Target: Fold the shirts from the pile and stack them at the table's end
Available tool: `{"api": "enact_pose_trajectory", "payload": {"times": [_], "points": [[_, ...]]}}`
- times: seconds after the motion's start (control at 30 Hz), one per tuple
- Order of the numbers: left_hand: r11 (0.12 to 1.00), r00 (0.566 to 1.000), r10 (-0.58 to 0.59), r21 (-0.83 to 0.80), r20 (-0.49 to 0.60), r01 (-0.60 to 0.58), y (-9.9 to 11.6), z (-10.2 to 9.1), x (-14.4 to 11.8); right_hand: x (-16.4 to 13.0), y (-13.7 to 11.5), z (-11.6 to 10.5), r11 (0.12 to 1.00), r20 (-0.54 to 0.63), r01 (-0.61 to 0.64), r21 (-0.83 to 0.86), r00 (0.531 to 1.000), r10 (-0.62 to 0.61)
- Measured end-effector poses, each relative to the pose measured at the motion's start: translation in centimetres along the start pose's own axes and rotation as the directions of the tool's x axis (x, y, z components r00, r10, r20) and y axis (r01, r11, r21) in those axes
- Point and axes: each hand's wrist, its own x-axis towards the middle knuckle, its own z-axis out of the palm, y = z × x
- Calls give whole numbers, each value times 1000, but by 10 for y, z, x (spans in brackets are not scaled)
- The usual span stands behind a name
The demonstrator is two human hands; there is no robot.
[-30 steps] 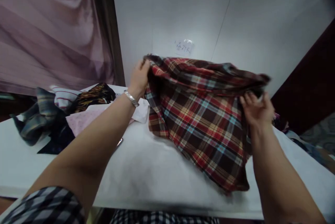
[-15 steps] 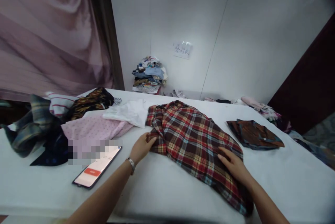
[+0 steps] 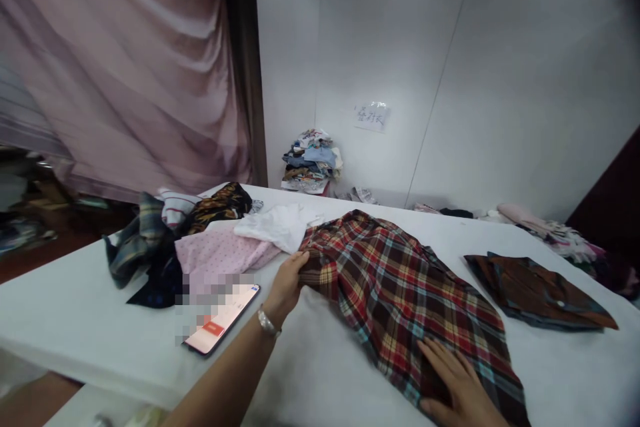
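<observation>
A red, brown and yellow plaid shirt [image 3: 390,280] lies spread at a slant over the white table. My left hand [image 3: 289,280], with a silver bracelet on its wrist, pinches the shirt's left edge, where the cloth is folded over. Flat on the lower right part of the shirt rests my right hand [image 3: 457,380], its fingers stretched out. Left of my left wrist is a phone [image 3: 223,324] with a lit screen. A folded brown garment [image 3: 545,294] lies to the right of the shirt.
The white table [image 3: 115,340] holds a pink dotted garment [image 3: 220,254], a white garment [image 3: 277,227] and a heap of dark plaid clothes [image 3: 147,234] on the left. Beyond its far edge a tall clothes stack [image 3: 313,160] stands by the wall. More clothes [image 3: 555,234] lie beyond the right side.
My view has turned left and up. The shirt's left edge is pulled straighter in my left hand. My right hand has slid down toward the shirt's near end.
</observation>
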Motion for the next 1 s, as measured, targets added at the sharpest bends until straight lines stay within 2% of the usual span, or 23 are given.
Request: {"api": "enact_pose_trajectory", "payload": {"times": [0.07, 0.1, 0.17, 0.2, 0.23, 0.3, 0.37, 0.4, 0.47, 0.53, 0.6, 0.63, 0.67, 0.73, 0.8, 0.9, 1.0], "points": [[965, 986, -154, -225, -57, 138, 1, -6, -9, 3, 7, -2, 1000, -108, 2, 30, 994, 1], [928, 964, -254, -304, -86, 217, -2, -8, -13, 5, 9, -4, 998, -151, -1, 59, 988, 10], [867, 906, -404, -369, -124, 335, -10, -8, -22, 9, 6, -9, 992, -198, -22, 124, 979, 46], [855, 895, -431, -368, -117, 364, -13, -4, -26, 12, 0, -12, 987, -217, -34, 156, 974, 68], [862, 901, -423, -347, -91, 370, -15, 3, -31, 16, -10, -13, 982, -224, -37, 186, 971, 79], [916, 948, -320, -259, -8, 307, -15, 26, -41, 27, -37, -11, 972, -190, 7, 235, 981, 39], [977, 984, -145, -144, 102, 159, -9, 58, -53, 44, -70, -1, 959, -103, 96, 266, 992, -71], [994, 985, -58, -83, 164, 73, -5, 75, -60, 54, -86, 5, 954, -70, 126, 272, 991, -111], [995, 948, 77, 40, 308, -93, 4, 102, -74, 74, -108, 18, 931, -75, 176, 321, 984, -160], [954, 873, 185, 132, 452, -271, 9, 114, -86, 91, -118, 27, 893, -107, 194, 406, 981, -164], [887, 816, 283, 186, 504, -423, 6, 108, -94, 100, -115, 28, 846, -159, 191, 498, 979, -128], [857, 820, 313, 229, 480, -462, 1, 99, -96, 102, -112, 25, 825, -191, 193, 531, 976, -105], [832, 843, 320, 298, 432, -469, -6, 88, -96, 102, -109, 20, 809, -226, 201, 552, 970, -87], [779, 909, 287, 479, 302, -405, -23, 63, -92, 101, -106, 6, 789, -282, 231, 569, 956, -77], [706, 952, 227, 638, 207, -308, -39, 44, -85, 100, -109, -7, 781, -291, 252, 571, 952, -95], [633, 980, 134, 748, 146, -198, -51, 33, -74, 99, -126, -18, 769, -279, 283, 573, 950, -142], [645, 978, 127, 736, 166, -208, -49, 36, -65, 95, -145, -18, 776, -229, 292, 559, 954, -193]]}}
